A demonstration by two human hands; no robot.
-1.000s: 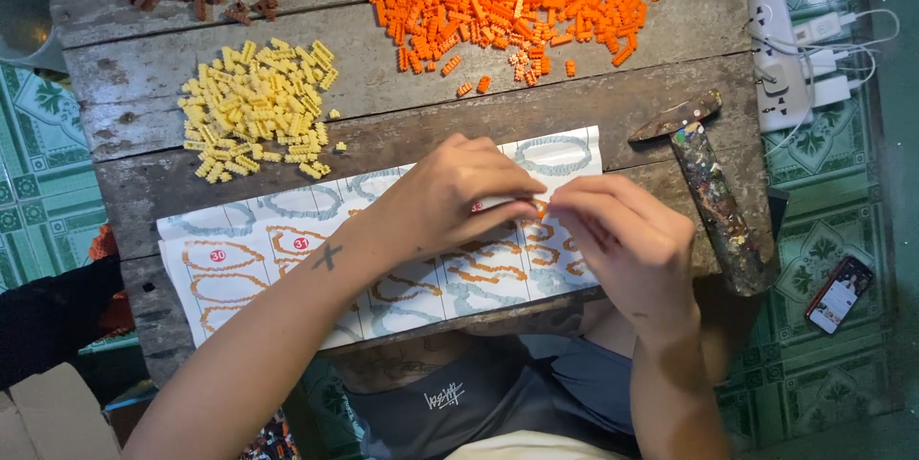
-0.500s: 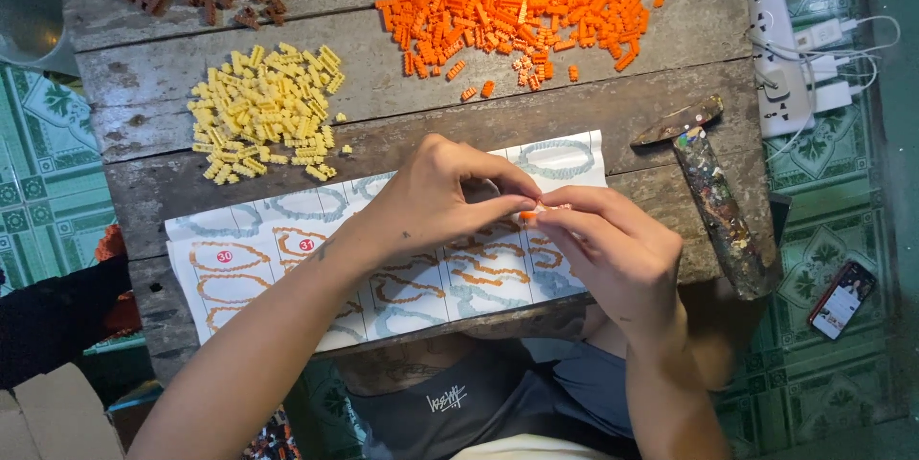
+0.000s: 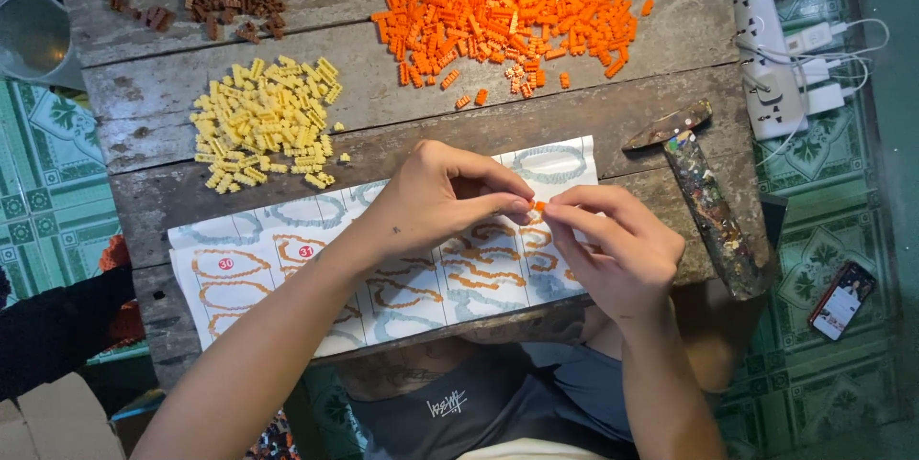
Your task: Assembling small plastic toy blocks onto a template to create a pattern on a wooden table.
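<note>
Now both hands have drawn together over the printed pattern sheet (image 3: 287, 269): left hand (image 3: 440, 197) and right hand (image 3: 617, 254) pinch one small orange piece (image 3: 539, 206) between fingertips, at six o'clock from the orange pile (image 3: 507, 10) on the bench (image 3: 383, 125).

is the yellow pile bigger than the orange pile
No, the yellow pile covers plainly less of the wooden table than the orange pile spread beside it.
</note>
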